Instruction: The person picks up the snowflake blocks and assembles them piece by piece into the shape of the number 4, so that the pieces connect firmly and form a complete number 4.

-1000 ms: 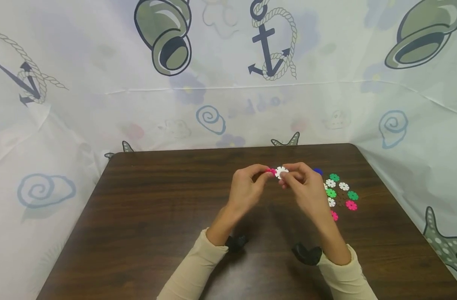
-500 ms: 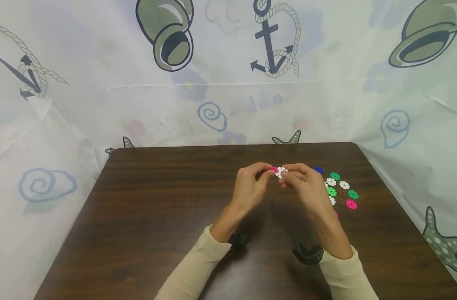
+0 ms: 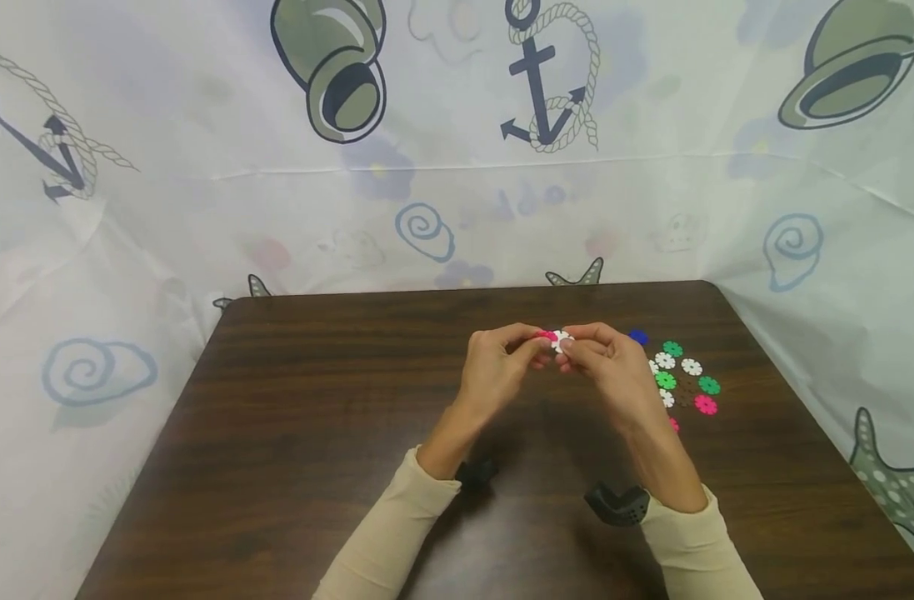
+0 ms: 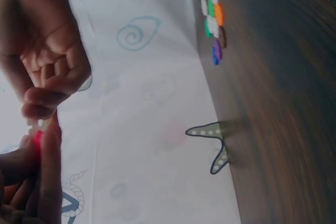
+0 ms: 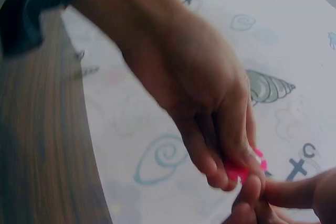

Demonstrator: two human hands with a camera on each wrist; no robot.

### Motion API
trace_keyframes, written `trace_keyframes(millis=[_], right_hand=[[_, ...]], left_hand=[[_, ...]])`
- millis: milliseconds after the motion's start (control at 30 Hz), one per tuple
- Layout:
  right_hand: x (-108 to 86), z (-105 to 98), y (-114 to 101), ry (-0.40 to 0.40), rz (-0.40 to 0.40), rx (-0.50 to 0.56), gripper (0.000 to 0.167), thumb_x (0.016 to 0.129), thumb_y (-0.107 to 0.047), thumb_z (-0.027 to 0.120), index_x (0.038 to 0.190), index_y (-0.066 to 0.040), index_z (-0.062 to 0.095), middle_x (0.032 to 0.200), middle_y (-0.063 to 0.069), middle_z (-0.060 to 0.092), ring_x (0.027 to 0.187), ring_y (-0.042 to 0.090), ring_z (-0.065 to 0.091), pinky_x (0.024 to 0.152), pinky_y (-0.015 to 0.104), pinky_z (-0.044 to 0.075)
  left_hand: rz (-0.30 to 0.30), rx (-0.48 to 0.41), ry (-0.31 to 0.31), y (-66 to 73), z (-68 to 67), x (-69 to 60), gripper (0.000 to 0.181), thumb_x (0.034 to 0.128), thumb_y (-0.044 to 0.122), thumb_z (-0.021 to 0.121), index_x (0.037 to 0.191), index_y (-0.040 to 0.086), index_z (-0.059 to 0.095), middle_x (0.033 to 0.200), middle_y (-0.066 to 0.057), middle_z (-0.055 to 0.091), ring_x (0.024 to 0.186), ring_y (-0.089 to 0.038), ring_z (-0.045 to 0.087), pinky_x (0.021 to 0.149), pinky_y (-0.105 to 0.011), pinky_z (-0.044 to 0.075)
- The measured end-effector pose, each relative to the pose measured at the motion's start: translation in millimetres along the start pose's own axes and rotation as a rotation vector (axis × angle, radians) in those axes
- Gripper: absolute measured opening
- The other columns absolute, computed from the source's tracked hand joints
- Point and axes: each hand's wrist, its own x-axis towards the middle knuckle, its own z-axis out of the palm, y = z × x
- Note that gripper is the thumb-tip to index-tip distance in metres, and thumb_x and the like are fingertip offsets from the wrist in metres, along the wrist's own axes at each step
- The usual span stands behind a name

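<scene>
Dark wood grain right across the table (image 3: 239, 433), smooth, faintly glossy, and there's a pale sheen between the sleeves (image 3: 389, 533)! Those sleeves: soft cloth, matt, lightly wrinkled. Up behind, the printed sheet (image 3: 471, 192), cloth or thin plastic, can't tell which, smooth but creased. Now plastic, by the look of it: pink disc (image 3: 549, 336), white disc (image 3: 564, 342), loose discs (image 3: 665, 380), all smooth-faced. Black wrist camera (image 3: 617, 505), plastic-looking too, mostly dull.
</scene>
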Motion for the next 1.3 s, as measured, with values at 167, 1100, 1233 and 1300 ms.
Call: trace_keyframes(millis=[167, 1100, 1233, 1300], right_hand=[[1.8, -10.1, 2.9, -0.065, -0.009, -0.153, 0.043, 0.101, -0.030, 0.067, 0.132, 0.000, 0.061, 0.089, -0.002, 0.078, 0.082, 0.012, 0.073, 0.086, 0.028, 0.061], [22.1, -153.7, 50.4, 0.245, 0.235, -0.840, 0.086, 0.101, -0.060, 0.050, 0.155, 0.004, 0.035, 0.146, 0.037, 0.049, 0.127, 0.057, 0.052, 0.101, 0.068, 0.046], [22.7, -164.7, 57.0, 0.257, 0.263, -0.848, 0.085, 0.101, -0.059, 0.051, 0.154, 0.006, 0.036, 0.149, 0.039, 0.044, 0.129, 0.058, 0.049, 0.103, 0.069, 0.044], [23.6, -170.1, 60.8, 0.267, 0.282, -0.858, 0.083, 0.102, -0.057, 0.052, 0.153, 0.007, 0.037, 0.151, 0.040, 0.041, 0.131, 0.059, 0.045, 0.105, 0.069, 0.042]], left_hand=[[-0.022, 0.084, -0.029, -2.0, -2.9, 0.4, 0.012, 0.0929, 0.010, 0.076, 0.096, -0.002, 0.078, 0.080, -0.015, 0.077, 0.069, -0.030, 0.075, 0.063, -0.025, 0.061], [0.001, 0.193, 0.003, 0.2, -4.9, 0.2, 0.012, 0.0935, 0.016, 0.077, 0.097, 0.005, 0.079, 0.076, -0.008, 0.077, 0.063, -0.006, 0.068, 0.055, -0.018, 0.048], [0.001, 0.191, -0.006, 0.9, -5.2, 0.4, 0.012, 0.0938, 0.016, 0.076, 0.097, 0.005, 0.079, 0.078, -0.007, 0.077, 0.065, -0.009, 0.070, 0.056, -0.019, 0.050], [-0.001, 0.186, -0.008, 0.8, -5.4, 0.4, 0.012, 0.0938, 0.016, 0.076, 0.098, 0.004, 0.079, 0.080, -0.008, 0.078, 0.066, -0.013, 0.071, 0.056, -0.019, 0.050]])
